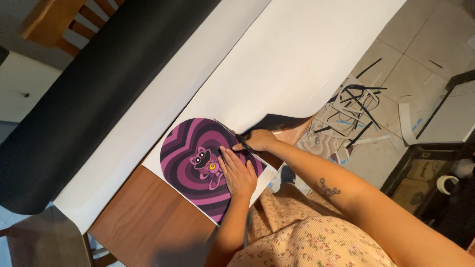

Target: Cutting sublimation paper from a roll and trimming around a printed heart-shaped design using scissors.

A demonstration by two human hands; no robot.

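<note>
Left hand (239,174): fingers extended and close together, palm pressed flat on the purple heart print (190,160), covering its right-hand part beside the cartoon cat figure (205,163). Right hand (257,140): curled shut around black scissors (236,136), blades at the print's upper edge. Print lies on the wooden surface (148,217), its upper rim overlapping the large white sheet (277,59). Black roll (89,94) lies alongside the sheet. Paper and black strip offcuts (354,109) scattered on the tiled floor.
</note>
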